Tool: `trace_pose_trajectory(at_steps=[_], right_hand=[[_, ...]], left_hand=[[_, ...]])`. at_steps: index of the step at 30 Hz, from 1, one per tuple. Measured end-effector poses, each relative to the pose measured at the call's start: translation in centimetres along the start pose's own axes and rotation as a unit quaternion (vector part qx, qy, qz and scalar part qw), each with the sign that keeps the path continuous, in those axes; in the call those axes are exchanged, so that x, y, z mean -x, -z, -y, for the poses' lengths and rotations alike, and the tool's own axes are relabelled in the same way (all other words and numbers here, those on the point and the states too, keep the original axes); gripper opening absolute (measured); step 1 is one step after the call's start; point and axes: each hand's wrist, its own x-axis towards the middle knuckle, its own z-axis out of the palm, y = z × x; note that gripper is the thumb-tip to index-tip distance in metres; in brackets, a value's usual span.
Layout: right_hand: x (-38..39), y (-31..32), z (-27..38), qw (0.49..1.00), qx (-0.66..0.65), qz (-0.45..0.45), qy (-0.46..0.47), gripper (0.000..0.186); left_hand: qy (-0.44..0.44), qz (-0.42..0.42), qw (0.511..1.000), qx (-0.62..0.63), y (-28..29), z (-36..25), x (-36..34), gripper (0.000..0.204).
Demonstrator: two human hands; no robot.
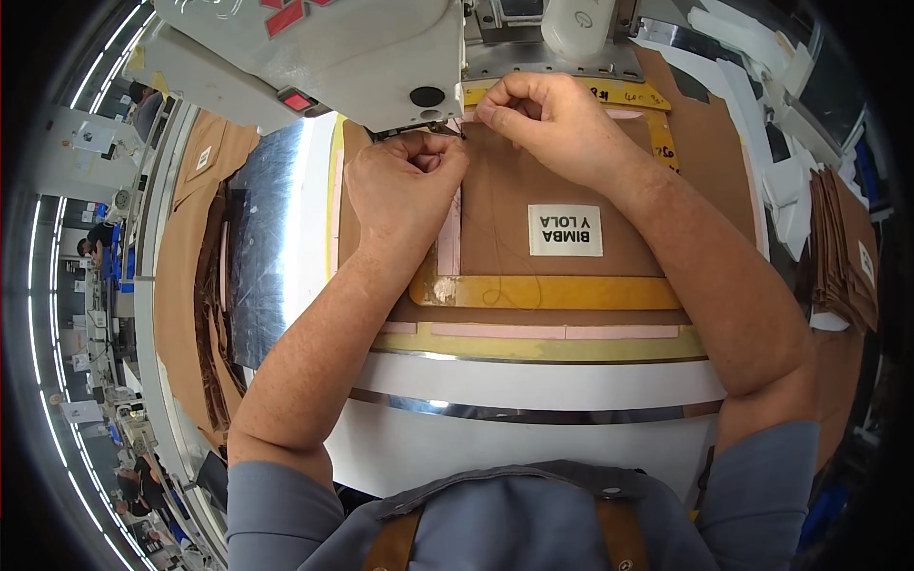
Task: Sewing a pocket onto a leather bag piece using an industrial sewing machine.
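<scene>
At the head of a grey-white sewing machine [343, 57], my left hand [405, 200] is closed just under the needle assembly [433, 127]; whatever its fingertips hold is too small to make out. My right hand [566, 138] pinches what looks like a fine thread [497, 238], which loops loosely down over a brown panel [495, 181]. The panel carries a cream label [565, 230] and sits within a yellow template frame [543, 292], on a larger pale-yellow backing [557, 345] with pink strips [495, 329].
Stacked brown pieces lie left [186, 314] and right [833, 257], beside a shiny metal plate [257, 247] and white scraps [781, 190]. A grey device [824, 86] stands at back right. Several co-workers [95, 243] sit at machines along the far left.
</scene>
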Motion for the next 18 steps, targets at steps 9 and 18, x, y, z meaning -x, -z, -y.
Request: trace_pose_trajectory(at_steps=[9, 18], right_hand=[[-0.08, -0.04, -0.30, 1.000, -0.023, -0.004, 0.019, 0.024], [0.03, 0.11, 0.16, 1.000, -0.012, -0.001, 0.001, 0.023]], left_hand=[[-0.003, -0.003, 1.000, 0.011, -0.13, 0.35, -0.17, 0.017], [-0.007, -0.010, 1.000, 0.019, -0.25, 0.52, -0.22, 0.019]])
